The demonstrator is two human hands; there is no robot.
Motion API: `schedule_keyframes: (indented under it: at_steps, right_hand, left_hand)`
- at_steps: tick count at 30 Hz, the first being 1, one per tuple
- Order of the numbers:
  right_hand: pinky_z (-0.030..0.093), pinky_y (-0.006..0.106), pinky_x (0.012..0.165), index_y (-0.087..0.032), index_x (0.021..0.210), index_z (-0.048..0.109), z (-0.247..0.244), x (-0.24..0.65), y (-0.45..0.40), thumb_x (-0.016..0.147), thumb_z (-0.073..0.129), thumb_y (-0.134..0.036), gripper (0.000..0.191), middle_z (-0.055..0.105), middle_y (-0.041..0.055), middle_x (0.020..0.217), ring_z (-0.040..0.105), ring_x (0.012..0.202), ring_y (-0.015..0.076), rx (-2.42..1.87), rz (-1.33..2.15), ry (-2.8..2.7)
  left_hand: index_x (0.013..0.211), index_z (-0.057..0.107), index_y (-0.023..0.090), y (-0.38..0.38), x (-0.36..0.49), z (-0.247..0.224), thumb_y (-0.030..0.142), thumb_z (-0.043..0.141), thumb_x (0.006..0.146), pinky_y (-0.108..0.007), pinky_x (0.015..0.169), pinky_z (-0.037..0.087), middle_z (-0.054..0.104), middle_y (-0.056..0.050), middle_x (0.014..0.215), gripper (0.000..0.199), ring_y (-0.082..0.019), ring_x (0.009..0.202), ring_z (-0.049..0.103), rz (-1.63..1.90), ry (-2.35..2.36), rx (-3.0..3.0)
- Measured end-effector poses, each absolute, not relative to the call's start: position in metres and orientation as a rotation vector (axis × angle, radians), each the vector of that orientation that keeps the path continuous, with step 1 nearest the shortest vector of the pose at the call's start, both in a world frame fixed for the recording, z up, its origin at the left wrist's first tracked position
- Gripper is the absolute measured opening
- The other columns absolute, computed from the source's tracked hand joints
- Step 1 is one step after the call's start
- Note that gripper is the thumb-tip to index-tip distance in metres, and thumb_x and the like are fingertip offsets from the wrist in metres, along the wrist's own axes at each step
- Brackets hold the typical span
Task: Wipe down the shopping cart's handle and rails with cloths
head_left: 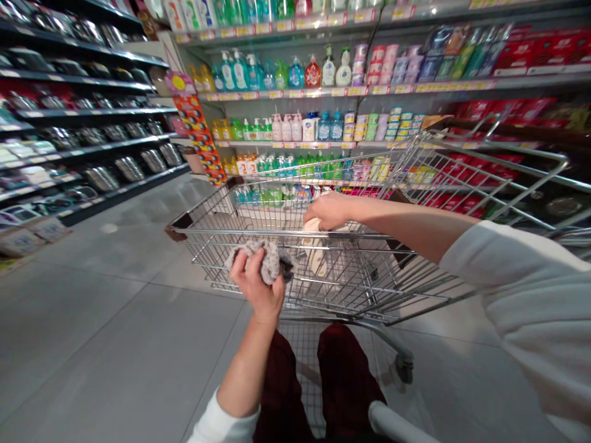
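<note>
grey knitted cloth (261,261) is clenched in the left hand (256,286), held over the wire shopping cart (221,232). cream fabric (316,255) inside the basket is grasped by the curled fingers of the right hand (330,210).

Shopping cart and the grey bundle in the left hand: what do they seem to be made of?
The shopping cart looks like chrome-plated steel: thin welded wires and rails with a bright, reflective finish. The grey bundle in the left hand looks like soft, matte fabric, perhaps a fleecy or knitted cloth, since it crumples in the grip; the exact fibre cannot be told.
</note>
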State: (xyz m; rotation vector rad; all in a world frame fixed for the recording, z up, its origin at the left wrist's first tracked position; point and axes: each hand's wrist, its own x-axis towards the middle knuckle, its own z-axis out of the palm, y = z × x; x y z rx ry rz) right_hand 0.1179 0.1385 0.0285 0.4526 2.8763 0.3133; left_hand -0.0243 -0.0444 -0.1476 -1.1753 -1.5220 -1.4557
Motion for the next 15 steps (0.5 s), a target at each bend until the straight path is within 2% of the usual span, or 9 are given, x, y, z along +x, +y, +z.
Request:
schedule_keyframes:
  at_steps: [2, 4, 7, 11, 15]
  right_hand:
    - [0.040, 0.032, 0.074, -0.030, 0.122, 0.074, 0.030, 0.118, 0.137, 0.079, 0.063, -0.020, 0.046, 0.076, 0.0050, 0.116, 0.064, 0.093, 0.0204, 0.447, 0.308, 2.875]
    - [0.040, 0.033, 0.075, -0.029, 0.122, 0.075, 0.031, 0.119, 0.136, 0.079, 0.063, -0.020, 0.045, 0.075, 0.0060, 0.117, 0.064, 0.094, 0.0213, 0.449, 0.313, 2.874]
    - [0.040, 0.033, 0.074, -0.027, 0.121, 0.075, 0.030, 0.118, 0.138, 0.079, 0.063, -0.020, 0.044, 0.076, 0.0071, 0.113, 0.065, 0.093, 0.0219, 0.455, 0.324, 2.869]
    - [0.040, 0.033, 0.074, -0.029, 0.123, 0.074, 0.024, 0.118, 0.147, 0.078, 0.062, -0.020, 0.047, 0.076, 0.0059, 0.115, 0.065, 0.093, 0.0215, 0.420, 0.324, 2.896]
    - [0.039, 0.033, 0.072, -0.030, 0.123, 0.074, 0.019, 0.118, 0.153, 0.080, 0.062, -0.023, 0.046, 0.076, 0.0055, 0.116, 0.066, 0.095, 0.0231, 0.418, 0.319, 2.907]
  left_hand:
    - [0.132, 0.057, 0.019, -0.030, -0.028, -0.131, 0.031, 0.064, 0.088, -0.050, 0.114, 0.038, 0.048, -0.016, 0.139, 0.046, -0.030, 0.133, 0.048, -1.417, -1.523, -1.191]
    - [0.130, 0.059, 0.018, -0.020, -0.030, -0.139, 0.033, 0.061, 0.089, -0.049, 0.112, 0.040, 0.049, -0.017, 0.139, 0.044, -0.031, 0.132, 0.048, -1.371, -1.544, -1.234]
    - [0.122, 0.064, 0.019, -0.017, -0.030, -0.183, 0.033, 0.063, 0.088, -0.048, 0.106, 0.042, 0.054, -0.017, 0.133, 0.037, -0.031, 0.123, 0.052, -1.324, -1.605, -1.279]
    - [0.121, 0.063, 0.016, -0.034, -0.029, -0.244, 0.023, 0.061, 0.087, -0.044, 0.095, 0.045, 0.056, -0.019, 0.130, 0.035, -0.029, 0.112, 0.054, -1.228, -1.661, -1.391]
    - [0.123, 0.061, 0.013, -0.050, -0.032, -0.258, 0.014, 0.061, 0.081, -0.042, 0.094, 0.045, 0.052, -0.022, 0.137, 0.042, -0.029, 0.115, 0.052, -1.143, -1.691, -1.485]
